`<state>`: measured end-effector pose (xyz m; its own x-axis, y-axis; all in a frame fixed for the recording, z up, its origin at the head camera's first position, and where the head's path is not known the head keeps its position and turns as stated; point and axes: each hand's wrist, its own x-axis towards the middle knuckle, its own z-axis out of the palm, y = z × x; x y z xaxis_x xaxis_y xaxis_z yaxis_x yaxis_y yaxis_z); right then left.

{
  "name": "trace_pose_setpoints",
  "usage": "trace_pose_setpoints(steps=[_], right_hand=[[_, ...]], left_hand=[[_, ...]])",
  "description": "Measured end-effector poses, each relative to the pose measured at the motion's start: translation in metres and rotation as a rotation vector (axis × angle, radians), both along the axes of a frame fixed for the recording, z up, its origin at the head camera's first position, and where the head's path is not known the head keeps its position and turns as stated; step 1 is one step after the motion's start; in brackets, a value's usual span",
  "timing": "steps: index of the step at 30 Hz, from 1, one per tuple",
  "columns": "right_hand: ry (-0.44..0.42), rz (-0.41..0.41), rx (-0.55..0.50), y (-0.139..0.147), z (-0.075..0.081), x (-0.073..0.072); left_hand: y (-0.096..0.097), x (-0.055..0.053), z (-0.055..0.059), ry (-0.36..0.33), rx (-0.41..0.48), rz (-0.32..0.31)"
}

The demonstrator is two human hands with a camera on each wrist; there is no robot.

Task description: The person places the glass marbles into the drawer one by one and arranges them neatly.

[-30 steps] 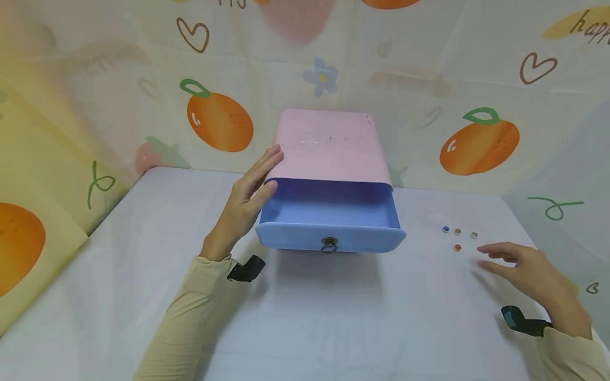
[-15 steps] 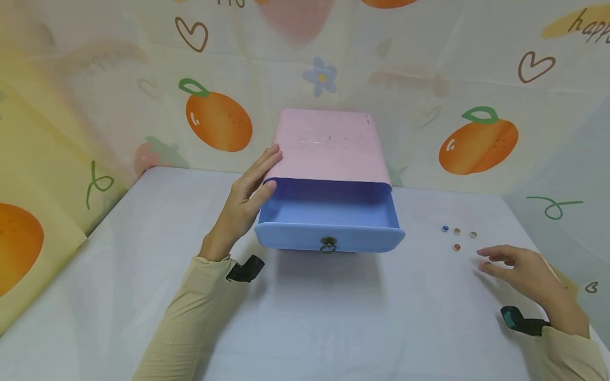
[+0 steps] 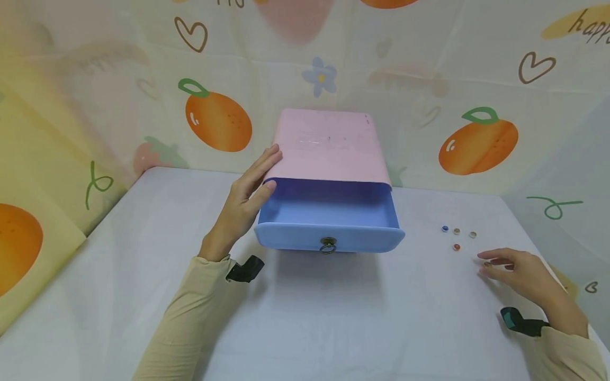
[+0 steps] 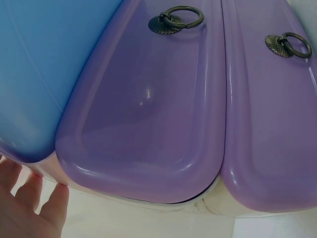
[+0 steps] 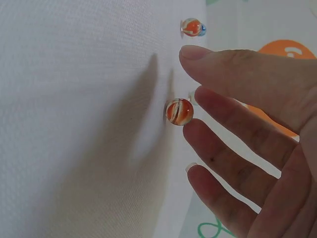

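Observation:
My left hand (image 3: 238, 206) rests along the left side of a small pink cabinet (image 3: 331, 151), fingers extended. Its blue top drawer (image 3: 295, 237) is pulled out, with a ring pull (image 3: 328, 246) on the front. In the left wrist view, fingers (image 4: 29, 191) touch the cabinet's edge beside purple drawer fronts (image 4: 143, 109). At the right, my right hand (image 3: 521, 275) hovers low over the table with thumb and fingers apart. An orange-swirled glass marble (image 5: 179, 112) lies right at a fingertip in the right wrist view.
Several more marbles lie on the white-covered table (image 3: 329, 328) left of and beyond the right hand, including a blue marble (image 3: 445, 228) and an orange marble (image 3: 456, 247). A printed cloth backdrop (image 3: 400, 63) stands close behind the cabinet.
My right hand's fingers have sunk slightly, and a marble now shows between thumb and fingers. The left hand, cabinet and drawer stay as they were.

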<state>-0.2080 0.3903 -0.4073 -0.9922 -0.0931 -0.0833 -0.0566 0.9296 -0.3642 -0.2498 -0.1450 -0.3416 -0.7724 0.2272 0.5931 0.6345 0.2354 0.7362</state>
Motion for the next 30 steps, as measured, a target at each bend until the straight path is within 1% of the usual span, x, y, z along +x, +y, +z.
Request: trace_pose_setpoints(steps=[9,14,22,30], right_hand=[[-0.024,-0.016,0.023,0.006,-0.001,-0.002],[-0.057,-0.021,0.02,0.009,-0.003,-0.004],[-0.131,-0.052,0.006,0.013,-0.007,-0.006],[-0.113,-0.029,0.009,0.01,-0.007,-0.006]], left_hand=[[0.001,-0.001,0.0,0.008,0.002,-0.003],[0.0,-0.001,0.0,0.003,0.004,-0.006],[0.0,0.0,0.0,0.006,0.021,-0.013],[0.0,0.0,0.0,0.006,0.02,-0.013]])
